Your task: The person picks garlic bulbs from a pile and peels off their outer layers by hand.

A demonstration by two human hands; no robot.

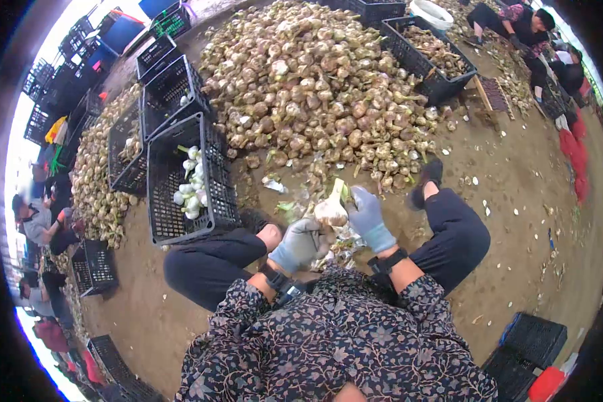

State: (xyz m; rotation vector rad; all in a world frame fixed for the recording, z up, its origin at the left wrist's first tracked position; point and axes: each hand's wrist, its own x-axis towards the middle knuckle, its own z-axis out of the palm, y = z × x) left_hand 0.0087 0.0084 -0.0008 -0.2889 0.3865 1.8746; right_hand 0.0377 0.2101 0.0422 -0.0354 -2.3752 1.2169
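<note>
Between my gloved hands, just above my lap, is a garlic bulb with its pale green stem pointing up. My left hand is closed against the bulb's lower left side. At the right side of the bulb and stem, my right hand has its fingers closed on it too; some fingertips are hidden. Loose garlic skins lie on the ground below. A black crate by my left knee contains several whitish cleaned bulbs.
A large heap of garlic rises in front of me. More black crates stand at the left, and a crate of stems is at the upper right. Other people sit at the far left and upper right.
</note>
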